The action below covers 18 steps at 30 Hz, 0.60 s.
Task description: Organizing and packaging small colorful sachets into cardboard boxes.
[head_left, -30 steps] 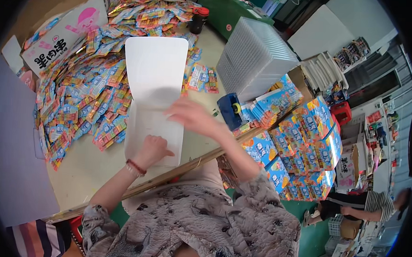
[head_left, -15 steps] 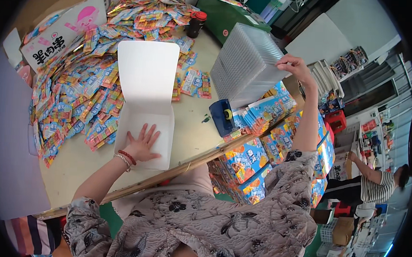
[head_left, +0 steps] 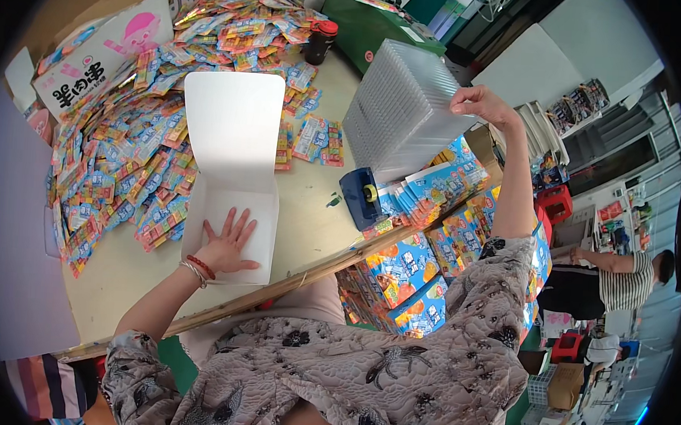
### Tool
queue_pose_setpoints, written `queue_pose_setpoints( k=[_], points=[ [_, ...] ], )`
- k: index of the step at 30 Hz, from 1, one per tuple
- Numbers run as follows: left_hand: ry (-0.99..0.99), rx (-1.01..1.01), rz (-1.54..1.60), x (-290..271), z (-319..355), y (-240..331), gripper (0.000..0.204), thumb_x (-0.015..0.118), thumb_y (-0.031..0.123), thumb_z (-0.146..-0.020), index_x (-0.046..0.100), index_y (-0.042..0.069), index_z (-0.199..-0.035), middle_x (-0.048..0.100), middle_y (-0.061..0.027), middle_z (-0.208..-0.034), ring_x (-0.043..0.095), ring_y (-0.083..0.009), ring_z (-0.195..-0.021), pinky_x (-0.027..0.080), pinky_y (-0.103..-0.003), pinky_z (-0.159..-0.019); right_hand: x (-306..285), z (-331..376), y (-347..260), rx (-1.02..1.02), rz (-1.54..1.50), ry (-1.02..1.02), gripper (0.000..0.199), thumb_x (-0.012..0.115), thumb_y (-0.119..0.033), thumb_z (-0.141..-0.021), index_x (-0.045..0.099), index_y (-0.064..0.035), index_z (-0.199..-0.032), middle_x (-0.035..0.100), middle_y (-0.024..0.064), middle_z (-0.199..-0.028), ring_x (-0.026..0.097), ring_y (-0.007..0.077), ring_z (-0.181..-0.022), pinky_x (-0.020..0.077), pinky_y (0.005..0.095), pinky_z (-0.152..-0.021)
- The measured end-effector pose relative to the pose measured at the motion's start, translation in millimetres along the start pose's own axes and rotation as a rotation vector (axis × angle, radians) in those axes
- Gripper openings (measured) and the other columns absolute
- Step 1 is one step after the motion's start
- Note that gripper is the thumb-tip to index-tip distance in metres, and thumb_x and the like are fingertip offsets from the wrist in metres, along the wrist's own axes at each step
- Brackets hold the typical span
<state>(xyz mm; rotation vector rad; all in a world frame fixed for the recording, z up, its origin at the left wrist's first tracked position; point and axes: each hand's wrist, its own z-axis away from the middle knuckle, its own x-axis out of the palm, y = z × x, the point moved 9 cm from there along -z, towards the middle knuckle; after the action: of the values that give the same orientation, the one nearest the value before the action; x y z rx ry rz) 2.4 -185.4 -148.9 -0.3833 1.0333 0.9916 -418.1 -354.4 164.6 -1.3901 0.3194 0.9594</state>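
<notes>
Left hand flat, fingers spread, pressing white folded card at centre-left. Right hand pinches top corner of clear tray stack, upper right. Risk: one-corner pull tips stack onto tape dispenser; card slides, scattering sachets.

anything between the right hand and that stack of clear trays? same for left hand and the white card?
Nothing visible. The right hand already touches the top far corner of the clear tray stack. The left hand lies flat on the white folded card.
</notes>
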Motion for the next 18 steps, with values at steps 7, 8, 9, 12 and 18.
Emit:
queue_pose_setpoints(
  k=[7, 8, 9, 12, 18],
  points=[
    [0.022, 0.010, 0.010, -2, 0, 2, 0.104, 0.045, 0.075, -0.077, 0.006, 0.010, -0.150, -0.008, -0.0115, -0.156, -0.013, -0.0335, -0.143, 0.010, -0.079, -0.096, -2, 1, 4, 0.004, 0.058, 0.033, 0.014, 0.073, -0.017, -0.079, 0.070, -0.0054, -0.086, 0.065, -0.0045, -0.081, 0.055, 0.0056, -0.080, 0.0435, 0.0232, -0.079],
    [0.025, 0.012, 0.018, -3, -1, 2, 0.104, 0.046, 0.075, -0.077, 0.007, 0.010, -0.150, -0.008, -0.0115, -0.156, -0.013, -0.0335, -0.143, 0.010, -0.079, -0.096, 0, 2, 1, -0.064, 0.109, 0.062, 0.013, 0.071, -0.017, -0.081, 0.066, -0.0063, -0.085, 0.062, -0.0047, -0.081, 0.053, 0.0063, -0.080, 0.0416, 0.0230, -0.075],
    [0.028, 0.016, 0.018, -3, -1, 4, 0.104, 0.046, 0.075, -0.077, 0.007, 0.010, -0.150, -0.008, -0.0115, -0.156, -0.013, -0.0335, -0.143, 0.010, -0.079, -0.096, 1, 5, -3, -0.131, 0.162, 0.091, 0.012, 0.069, -0.018, -0.083, 0.063, -0.0073, -0.085, 0.059, -0.0049, -0.081, 0.051, 0.0069, -0.079, 0.0396, 0.0229, -0.072],
    [0.011, 0.003, 0.045, -3, 3, 2, 0.104, 0.046, 0.074, -0.077, 0.007, 0.011, -0.150, -0.009, -0.0111, -0.156, -0.013, -0.0334, -0.143, 0.009, -0.079, -0.096, 10, 23, -15, -0.201, 0.321, 0.309, 0.013, 0.067, -0.017, -0.084, 0.059, -0.0074, -0.086, 0.056, -0.0043, -0.084, 0.049, 0.0074, -0.079, 0.0390, 0.0245, -0.070],
    [0.013, 0.000, 0.022, 2, 1, 0, 0.104, 0.046, 0.074, -0.078, 0.006, 0.011, -0.150, -0.009, -0.0106, -0.156, -0.014, -0.0332, -0.143, 0.009, -0.079, -0.096, 16, 31, -33, -0.323, 0.486, 0.544, 0.012, 0.059, -0.013, -0.088, 0.052, -0.0038, -0.085, 0.051, 0.0047, -0.077, 0.048, 0.0138, -0.073, 0.0394, 0.0280, -0.066]
  ],
)
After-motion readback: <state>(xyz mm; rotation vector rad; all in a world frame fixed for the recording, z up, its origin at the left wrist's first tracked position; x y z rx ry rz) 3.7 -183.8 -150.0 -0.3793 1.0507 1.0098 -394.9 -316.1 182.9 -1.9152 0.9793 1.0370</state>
